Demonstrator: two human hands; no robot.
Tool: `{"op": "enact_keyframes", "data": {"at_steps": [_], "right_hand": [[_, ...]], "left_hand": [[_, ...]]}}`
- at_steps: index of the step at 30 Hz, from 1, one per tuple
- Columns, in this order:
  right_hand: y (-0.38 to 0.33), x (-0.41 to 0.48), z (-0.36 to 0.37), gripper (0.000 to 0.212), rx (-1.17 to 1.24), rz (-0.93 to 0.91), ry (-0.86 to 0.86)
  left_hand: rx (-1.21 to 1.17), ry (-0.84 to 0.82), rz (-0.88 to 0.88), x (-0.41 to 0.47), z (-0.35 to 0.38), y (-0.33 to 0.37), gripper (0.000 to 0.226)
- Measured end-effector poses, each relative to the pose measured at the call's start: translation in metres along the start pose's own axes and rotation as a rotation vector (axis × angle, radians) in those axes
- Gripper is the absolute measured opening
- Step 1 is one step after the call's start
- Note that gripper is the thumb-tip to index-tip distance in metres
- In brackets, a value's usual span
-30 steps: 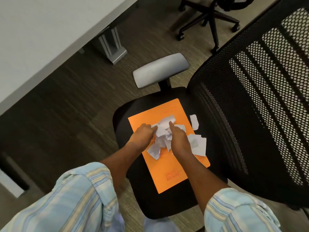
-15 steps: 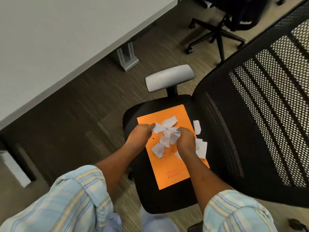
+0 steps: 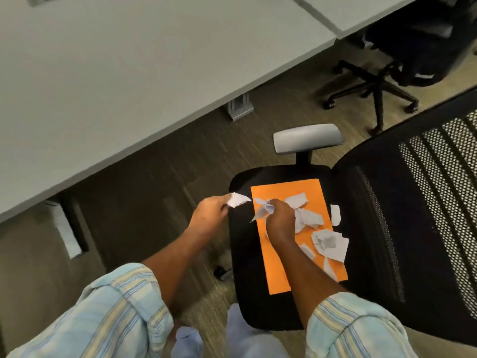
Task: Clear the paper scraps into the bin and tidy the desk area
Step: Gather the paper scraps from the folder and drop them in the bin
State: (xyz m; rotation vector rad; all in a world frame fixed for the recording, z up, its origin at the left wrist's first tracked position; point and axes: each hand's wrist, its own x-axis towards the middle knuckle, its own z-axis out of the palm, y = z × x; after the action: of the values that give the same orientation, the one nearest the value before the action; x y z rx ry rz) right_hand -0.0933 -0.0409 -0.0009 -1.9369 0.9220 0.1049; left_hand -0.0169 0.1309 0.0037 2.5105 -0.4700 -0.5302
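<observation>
An orange folder (image 3: 280, 267) lies on the black seat of an office chair (image 3: 245, 244). Several torn white paper scraps (image 3: 329, 241) are strewn over the folder's right half and one scrap (image 3: 335, 215) lies on the seat beside it. My left hand (image 3: 210, 215) is off the seat's left edge, pinching one white scrap (image 3: 238, 200). My right hand (image 3: 280, 218) rests on the folder, closed around a crumpled bunch of scraps (image 3: 263, 209). No bin is in view.
A grey desk (image 3: 129, 73) runs across the upper left, its metal leg (image 3: 240, 108) on the dark carpet. The chair's grey armrest (image 3: 307, 138) and mesh backrest (image 3: 426, 215) are close. Another black office chair (image 3: 387, 81) stands at upper right. My feet (image 3: 232, 337) are below.
My left hand has drawn away to the left with one scrap. My right hand has closed on a bunch of scraps. The view has tilted up, showing more desk.
</observation>
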Motion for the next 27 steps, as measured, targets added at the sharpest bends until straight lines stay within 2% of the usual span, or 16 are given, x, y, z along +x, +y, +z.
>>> {"op": "enact_keyframes", "data": {"at_steps": [3, 6, 8, 12, 19, 24, 27], "right_hand": [[-0.014, -0.008, 0.029, 0.032, -0.148, -0.121, -0.071], [-0.030, -0.022, 0.062, 0.018, -0.054, -0.121, -0.078], [-0.041, -0.032, 0.083, 0.017, -0.021, -0.114, -0.135], [-0.057, -0.053, 0.122, 0.017, -0.067, -0.148, -0.275], [-0.075, -0.113, 0.211, 0.016, -0.183, -0.262, -0.409], [-0.080, -0.162, 0.284, 0.024, -0.279, -0.296, -0.562], [-0.080, -0.191, 0.327, 0.034, -0.441, -0.438, -0.650]], "left_hand": [[-0.017, 0.048, -0.049, -0.016, -0.012, -0.027, 0.039], [-0.006, 0.059, -0.086, -0.037, -0.023, -0.059, 0.041], [-0.022, 0.078, -0.133, -0.052, -0.030, -0.080, 0.041], [-0.040, 0.133, -0.235, -0.084, -0.040, -0.123, 0.041], [-0.141, 0.260, -0.480, -0.163, -0.054, -0.201, 0.041], [-0.225, 0.345, -0.681, -0.234, -0.058, -0.267, 0.039], [-0.271, 0.408, -0.795, -0.273, -0.061, -0.302, 0.038]]}}
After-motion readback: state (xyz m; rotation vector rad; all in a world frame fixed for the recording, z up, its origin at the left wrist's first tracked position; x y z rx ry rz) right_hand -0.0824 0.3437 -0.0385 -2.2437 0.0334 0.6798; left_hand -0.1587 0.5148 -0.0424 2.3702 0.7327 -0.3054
